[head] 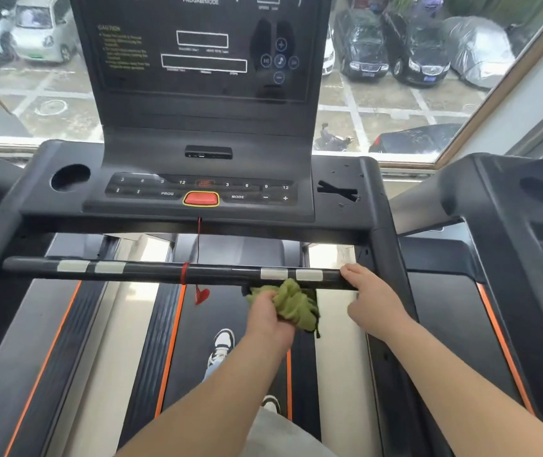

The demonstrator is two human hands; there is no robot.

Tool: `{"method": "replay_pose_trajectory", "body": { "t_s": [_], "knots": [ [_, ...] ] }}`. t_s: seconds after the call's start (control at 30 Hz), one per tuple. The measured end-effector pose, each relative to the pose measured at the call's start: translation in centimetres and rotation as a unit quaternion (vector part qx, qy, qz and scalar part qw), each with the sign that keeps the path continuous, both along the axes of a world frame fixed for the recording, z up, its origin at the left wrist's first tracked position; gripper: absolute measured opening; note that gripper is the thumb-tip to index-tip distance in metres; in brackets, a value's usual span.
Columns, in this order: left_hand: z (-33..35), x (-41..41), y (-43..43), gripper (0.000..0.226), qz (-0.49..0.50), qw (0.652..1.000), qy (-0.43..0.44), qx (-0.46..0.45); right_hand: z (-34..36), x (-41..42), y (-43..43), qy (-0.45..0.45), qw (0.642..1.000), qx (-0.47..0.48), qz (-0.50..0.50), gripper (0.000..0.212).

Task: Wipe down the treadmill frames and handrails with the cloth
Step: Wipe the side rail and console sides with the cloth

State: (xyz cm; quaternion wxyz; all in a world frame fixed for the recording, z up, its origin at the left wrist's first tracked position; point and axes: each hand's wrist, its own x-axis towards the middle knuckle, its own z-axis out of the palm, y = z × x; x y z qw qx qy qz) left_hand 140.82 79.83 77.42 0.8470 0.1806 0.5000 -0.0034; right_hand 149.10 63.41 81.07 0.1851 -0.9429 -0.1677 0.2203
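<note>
A black front handrail with silver sensor patches runs across the treadmill, below the console. My left hand grips a crumpled green cloth just under the bar, right of its middle, with the top of the cloth touching the bar's underside. My right hand rests on the bar's right end, fingers over the top, next to the right upright of the frame.
A red safety cord and clip hang around the middle of the bar. The belt and my shoes lie below. A second treadmill stands close on the right, another on the left. A window is straight ahead.
</note>
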Motion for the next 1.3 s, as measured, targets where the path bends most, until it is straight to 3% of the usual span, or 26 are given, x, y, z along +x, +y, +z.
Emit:
{"method": "replay_pose_trajectory", "body": {
  "t_s": [0.1, 0.17, 0.27, 0.37, 0.53, 0.67, 0.77, 0.87, 0.93, 0.97, 1.0, 1.1, 1.13, 1.17, 1.23, 1.3],
  "knots": [
    [-0.6, 0.5, 1.1, 0.026, 0.04, 0.998, 0.042, 0.004, 1.0, 0.2, 0.3, 0.029, 1.0, 0.007, 0.0, 0.067],
    [0.1, 1.6, -1.5, 0.019, -0.013, 1.0, 0.016, -0.012, 1.4, 0.2, -0.3, 0.03, 0.995, 0.063, -0.068, 0.058],
    [0.9, 2.9, -6.9, 0.011, -0.104, 0.993, -0.05, -0.029, 1.9, 0.1, -1.9, -0.074, 0.978, 0.119, -0.152, 0.045],
    [1.1, 2.6, -8.7, 0.026, -0.172, 0.983, -0.068, -0.012, 2.1, 0.5, -4.1, -0.122, 0.966, 0.14, -0.179, 0.04],
    [5.0, 2.4, -5.5, 0.032, -0.256, 0.96, -0.107, -0.03, 2.8, 2.9, -5.3, -0.032, 0.962, 0.136, -0.236, 0.048],
    [9.6, 5.6, -3.0, 0.033, -0.316, 0.937, -0.138, 0.051, 3.8, 6.2, -3.7, 0.016, 0.967, 0.117, -0.224, 0.061],
    [11.9, 9.3, -1.2, 0.018, -0.321, 0.925, -0.122, 0.162, 4.8, 9.5, -2.3, 0.039, 0.972, 0.097, -0.212, 0.055],
    [13.6, 13.3, 0.8, 0.029, -0.316, 0.89, -0.122, 0.307, 5.6, 12.5, -1.5, 0.051, 0.975, 0.059, -0.206, 0.056],
    [14.7, 16.1, 1.7, 0.028, -0.348, 0.814, -0.115, 0.451, 6.0, 14.3, -1.1, 0.068, 0.974, 0.046, -0.213, 0.07],
    [14.7, 17.5, 1.8, 0.034, -0.388, 0.752, -0.113, 0.52, 6.0, 15.0, -1.0, 0.078, 0.972, 0.045, -0.217, 0.074],
    [14.4, 18.6, 1.6, 0.044, -0.44, 0.676, -0.105, 0.582, 5.8, 15.6, -0.9, 0.087, 0.97, 0.045, -0.221, 0.074],
    [9.9, 20.7, 0.6, 0.086, -0.583, 0.396, -0.021, 0.709, 4.9, 16.7, -0.5, 0.113, 0.966, 0.025, -0.231, 0.067],
    [8.2, 20.9, 0.2, 0.094, -0.608, 0.331, -0.002, 0.722, 4.6, 16.9, -0.3, 0.121, 0.965, 0.008, -0.234, 0.065],
    [6.7, 21.2, -0.1, 0.097, -0.614, 0.306, 0.0, 0.727, 4.4, 17.1, -0.1, 0.121, 0.966, -0.021, -0.227, 0.061],
    [4.8, 22.2, -0.2, 0.095, -0.609, 0.312, -0.029, 0.728, 4.2, 17.3, 0.7, 0.116, 0.969, -0.093, -0.196, 0.053],
    [4.1, 24.8, 0.6, 0.092, -0.61, 0.287, -0.056, 0.737, 3.8, 17.6, 1.5, 0.122, 0.966, -0.126, -0.19, 0.062]
  ]
}}
